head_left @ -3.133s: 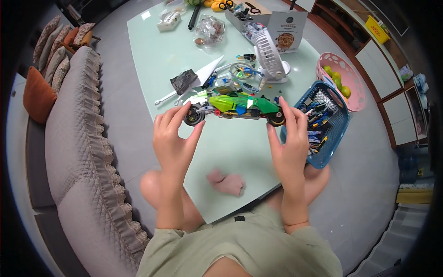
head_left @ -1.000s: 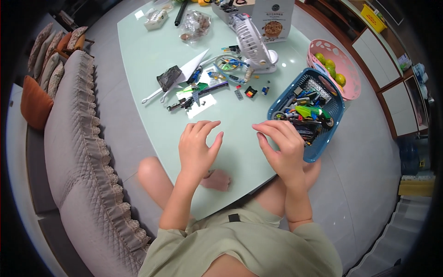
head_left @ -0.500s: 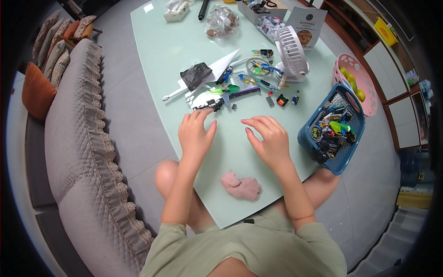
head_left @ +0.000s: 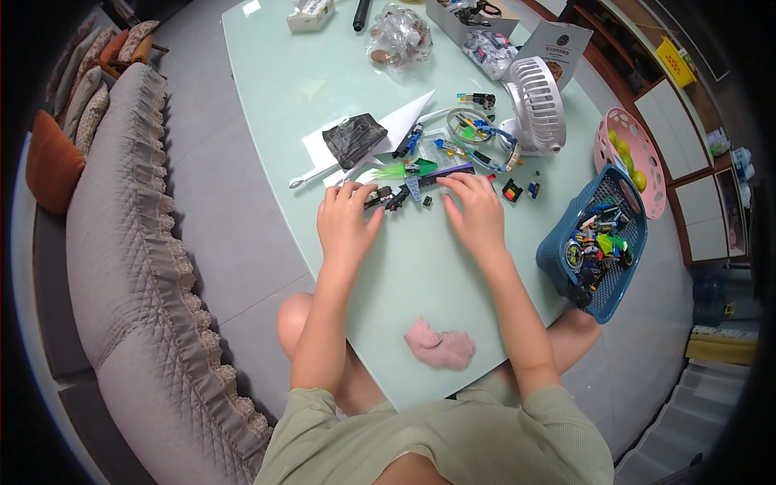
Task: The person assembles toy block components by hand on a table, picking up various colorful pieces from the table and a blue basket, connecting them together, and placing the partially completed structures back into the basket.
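A long toy-brick build lies across the glass table [head_left: 412,267], with a black left end [head_left: 398,199] and a purple-and-black strip [head_left: 449,175] towards the right. My left hand [head_left: 346,222] is open, its fingertips by the black end and its thumb apart; whether they touch it I cannot tell. Over the right end of the strip reaches my right hand [head_left: 475,214], open, fingers bent and thumb apart. Green translucent pieces [head_left: 418,167] and a grey-blue piece [head_left: 413,187] sit between the hands. Just in front of the build is a small dark brick [head_left: 428,201].
A blue basket [head_left: 551,257] of bricks stands at the right edge, beside a pink basket [head_left: 653,182] of green fruit. Farther back are a white fan [head_left: 535,109], a coiled clear tube [head_left: 461,121], a black packet [head_left: 354,139] and a plastic bag [head_left: 400,36]. A pink cloth [head_left: 436,346] lies near me.
Both hands have moved forward to the build, the right one now at the purple strip. The whole view has shifted slightly, and the hands hold nothing in either frame.
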Action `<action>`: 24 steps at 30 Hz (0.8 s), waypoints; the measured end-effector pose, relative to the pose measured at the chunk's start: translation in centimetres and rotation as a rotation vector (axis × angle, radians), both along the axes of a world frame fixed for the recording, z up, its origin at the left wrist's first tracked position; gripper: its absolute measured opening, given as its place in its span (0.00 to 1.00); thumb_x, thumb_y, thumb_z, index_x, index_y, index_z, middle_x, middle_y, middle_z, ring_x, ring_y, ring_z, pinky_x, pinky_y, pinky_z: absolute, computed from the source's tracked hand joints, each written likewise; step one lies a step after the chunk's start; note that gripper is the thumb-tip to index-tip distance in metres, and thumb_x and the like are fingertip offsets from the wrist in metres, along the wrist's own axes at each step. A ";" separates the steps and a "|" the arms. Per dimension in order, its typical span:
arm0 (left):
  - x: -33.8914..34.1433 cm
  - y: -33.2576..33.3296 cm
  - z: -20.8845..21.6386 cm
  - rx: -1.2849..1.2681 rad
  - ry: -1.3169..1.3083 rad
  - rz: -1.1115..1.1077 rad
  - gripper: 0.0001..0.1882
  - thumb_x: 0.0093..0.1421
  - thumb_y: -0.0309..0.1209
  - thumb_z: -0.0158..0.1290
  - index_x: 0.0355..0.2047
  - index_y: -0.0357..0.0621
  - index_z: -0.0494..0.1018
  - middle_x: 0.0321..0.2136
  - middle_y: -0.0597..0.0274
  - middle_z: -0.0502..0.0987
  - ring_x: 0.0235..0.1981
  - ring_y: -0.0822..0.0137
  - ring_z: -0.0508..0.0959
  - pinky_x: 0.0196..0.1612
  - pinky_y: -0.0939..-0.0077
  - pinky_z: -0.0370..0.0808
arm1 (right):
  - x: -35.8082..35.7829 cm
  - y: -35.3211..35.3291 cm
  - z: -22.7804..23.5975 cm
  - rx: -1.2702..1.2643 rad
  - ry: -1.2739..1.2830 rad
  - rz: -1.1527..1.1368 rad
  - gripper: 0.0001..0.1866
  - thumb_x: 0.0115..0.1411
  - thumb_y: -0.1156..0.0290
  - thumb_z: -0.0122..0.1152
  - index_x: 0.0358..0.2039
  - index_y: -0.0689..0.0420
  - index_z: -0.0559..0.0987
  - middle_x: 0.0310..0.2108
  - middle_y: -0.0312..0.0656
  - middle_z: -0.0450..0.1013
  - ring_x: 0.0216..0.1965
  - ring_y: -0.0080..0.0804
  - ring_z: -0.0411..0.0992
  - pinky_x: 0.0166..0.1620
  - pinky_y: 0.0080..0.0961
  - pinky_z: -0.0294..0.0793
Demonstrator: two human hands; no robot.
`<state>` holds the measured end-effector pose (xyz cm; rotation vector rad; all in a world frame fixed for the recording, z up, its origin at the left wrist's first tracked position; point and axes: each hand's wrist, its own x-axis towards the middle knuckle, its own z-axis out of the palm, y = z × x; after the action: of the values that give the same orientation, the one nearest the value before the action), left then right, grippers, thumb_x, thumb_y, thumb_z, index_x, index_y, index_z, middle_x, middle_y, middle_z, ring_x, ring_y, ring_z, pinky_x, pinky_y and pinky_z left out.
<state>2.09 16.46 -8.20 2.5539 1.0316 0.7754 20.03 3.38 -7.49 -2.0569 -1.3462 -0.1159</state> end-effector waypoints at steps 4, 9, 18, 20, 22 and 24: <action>0.4 0.7 -0.4 -0.002 -0.048 0.011 0.19 0.44 0.32 0.69 0.39 0.50 0.82 0.37 0.68 0.79 0.42 0.61 0.75 0.43 0.66 0.72 | 0.7 1.3 -0.9 -0.016 -0.064 0.007 0.15 0.52 0.75 0.67 0.41 0.50 0.84 0.42 0.32 0.77 0.46 0.35 0.73 0.48 0.34 0.75; 0.7 0.6 -0.3 -0.027 -0.011 -0.021 0.16 0.43 0.30 0.69 0.36 0.50 0.83 0.35 0.68 0.78 0.40 0.61 0.75 0.41 0.65 0.71 | 1.4 1.7 -1.2 -0.054 -0.065 0.011 0.15 0.52 0.76 0.66 0.42 0.52 0.84 0.43 0.32 0.78 0.47 0.36 0.73 0.50 0.33 0.74; 0.9 0.7 -0.7 0.047 -0.029 -0.089 0.08 0.49 0.28 0.66 0.31 0.47 0.80 0.32 0.66 0.78 0.37 0.59 0.74 0.40 0.64 0.70 | 2.0 2.2 -1.4 -0.014 -0.181 0.038 0.12 0.53 0.74 0.67 0.39 0.50 0.84 0.41 0.30 0.78 0.46 0.34 0.72 0.47 0.34 0.73; 0.9 0.6 -0.6 0.070 -0.042 -0.085 0.07 0.50 0.29 0.65 0.31 0.47 0.80 0.31 0.67 0.78 0.37 0.60 0.74 0.40 0.64 0.70 | 2.0 2.1 -1.3 0.008 -0.223 0.026 0.11 0.51 0.72 0.68 0.37 0.47 0.85 0.38 0.28 0.78 0.45 0.32 0.72 0.46 0.33 0.74; 0.7 0.4 -0.5 0.091 -0.056 -0.079 0.06 0.52 0.29 0.64 0.31 0.47 0.80 0.30 0.67 0.78 0.37 0.60 0.74 0.40 0.64 0.70 | 1.8 2.0 -1.1 0.011 -0.231 0.033 0.11 0.51 0.72 0.68 0.37 0.47 0.85 0.38 0.28 0.78 0.44 0.32 0.72 0.46 0.33 0.74; 0.4 0.1 -0.3 0.099 -0.058 -0.086 0.05 0.54 0.30 0.63 0.31 0.47 0.80 0.30 0.68 0.78 0.36 0.60 0.73 0.40 0.64 0.70 | 1.7 1.7 -0.9 0.019 -0.236 0.040 0.11 0.51 0.72 0.68 0.37 0.47 0.85 0.38 0.27 0.78 0.44 0.32 0.72 0.46 0.32 0.74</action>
<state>2.50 16.61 -8.51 2.6219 0.8808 0.8919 21.69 5.10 -8.43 -2.0484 -1.5196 -0.3617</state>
